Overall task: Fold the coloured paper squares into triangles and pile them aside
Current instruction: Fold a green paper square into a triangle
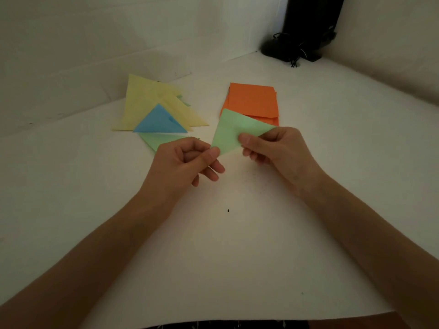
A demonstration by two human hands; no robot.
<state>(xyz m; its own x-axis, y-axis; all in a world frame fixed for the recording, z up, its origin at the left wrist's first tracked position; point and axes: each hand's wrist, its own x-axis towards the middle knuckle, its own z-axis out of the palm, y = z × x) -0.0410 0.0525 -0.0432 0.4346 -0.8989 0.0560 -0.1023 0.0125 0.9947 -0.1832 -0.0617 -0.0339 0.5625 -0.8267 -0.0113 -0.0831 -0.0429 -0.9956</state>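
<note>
Both hands pinch green paper, orange stack behind, triangle pile left.

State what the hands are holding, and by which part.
One light green paper, held by both hands: the left hand pinches its near left corner, the right hand pinches its right corner.

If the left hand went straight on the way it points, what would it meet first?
Likely the orange paper stack, behind the green sheet it pinches; the left hand may pass above it, height is unclear.
</note>
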